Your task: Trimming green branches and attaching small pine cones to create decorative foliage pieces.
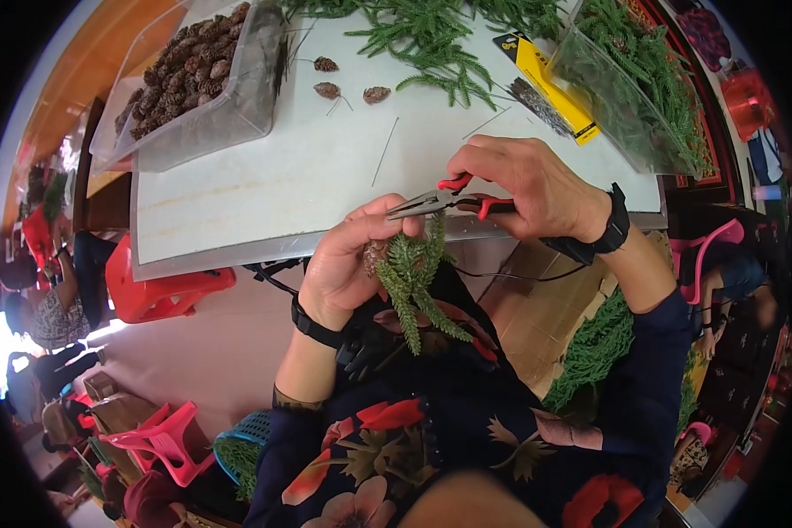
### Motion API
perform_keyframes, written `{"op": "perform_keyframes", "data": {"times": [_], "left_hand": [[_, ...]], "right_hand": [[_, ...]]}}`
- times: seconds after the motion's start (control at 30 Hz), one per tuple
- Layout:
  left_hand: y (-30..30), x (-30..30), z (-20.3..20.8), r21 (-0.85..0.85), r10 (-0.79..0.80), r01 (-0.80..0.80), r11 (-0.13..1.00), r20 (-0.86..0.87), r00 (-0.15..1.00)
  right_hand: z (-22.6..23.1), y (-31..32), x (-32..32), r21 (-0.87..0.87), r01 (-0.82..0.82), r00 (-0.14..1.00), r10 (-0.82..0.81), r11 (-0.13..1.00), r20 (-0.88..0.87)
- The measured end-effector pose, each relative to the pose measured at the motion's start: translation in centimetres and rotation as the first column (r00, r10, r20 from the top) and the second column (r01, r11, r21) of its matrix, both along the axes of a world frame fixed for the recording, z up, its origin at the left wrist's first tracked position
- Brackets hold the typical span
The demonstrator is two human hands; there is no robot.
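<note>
Just off the table's near edge, my left hand (339, 260) pinches a green artificial pine sprig (411, 282), whose tips hang downward. A brown pine cone (376, 255) shows beside the sprig, partly covered by my fingers. My right hand (532, 185) grips long-nose pliers (440, 204) with red and black handles. The pliers' jaws point left and reach my left fingertips at the top of the sprig. Whether the jaws hold a wire there is hidden.
On the white table (326, 167) stands a clear bin of pine cones (185, 75); several loose cones and wires lie nearby. Green sprigs (431, 44) cover the far side. At right are a yellow package (550, 88) and a bin of greenery (634, 88). A red stool (163, 286) stands left.
</note>
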State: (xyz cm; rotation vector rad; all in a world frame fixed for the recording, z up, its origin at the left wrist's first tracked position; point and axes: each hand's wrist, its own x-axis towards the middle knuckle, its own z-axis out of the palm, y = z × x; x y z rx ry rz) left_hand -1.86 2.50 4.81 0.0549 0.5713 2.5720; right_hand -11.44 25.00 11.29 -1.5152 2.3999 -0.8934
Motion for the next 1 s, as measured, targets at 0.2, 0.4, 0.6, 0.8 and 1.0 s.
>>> {"op": "perform_keyframes", "data": {"times": [0.2, 0.4, 0.6, 0.8, 1.0], "left_hand": [[0.2, 0.4, 0.3, -0.287, 0.124, -0.106, 0.952, 0.046, 0.991], [0.9, 0.5, 1.0, -0.263, 0.157, -0.131, 0.956, 0.081, 0.984], [2.1, 0.7, 1.6, -0.745, 0.232, -0.327, 0.582, -0.234, 0.944], [2.3, 0.5, 0.9, -0.665, 0.389, -0.398, 0.632, -0.171, 0.905], [2.1, 0.3, 0.6, -0.653, 0.453, -0.446, 0.612, -0.173, 0.875]], "right_hand": [[1.0, 0.5, 0.0, 0.128, 0.039, 0.998, -0.045, 0.991, 0.038], [3.9, 0.3, -0.1, 0.347, 0.064, 0.973, -0.136, 0.936, 0.187], [3.4, 0.1, -0.1, 0.497, 0.034, 0.94, -0.197, 0.867, 0.278], [2.2, 0.6, 1.0, 0.411, 0.165, 0.949, -0.258, 0.897, 0.182], [0.8, 0.5, 2.6, 0.342, 0.241, 0.947, -0.298, 0.908, 0.124]]}}
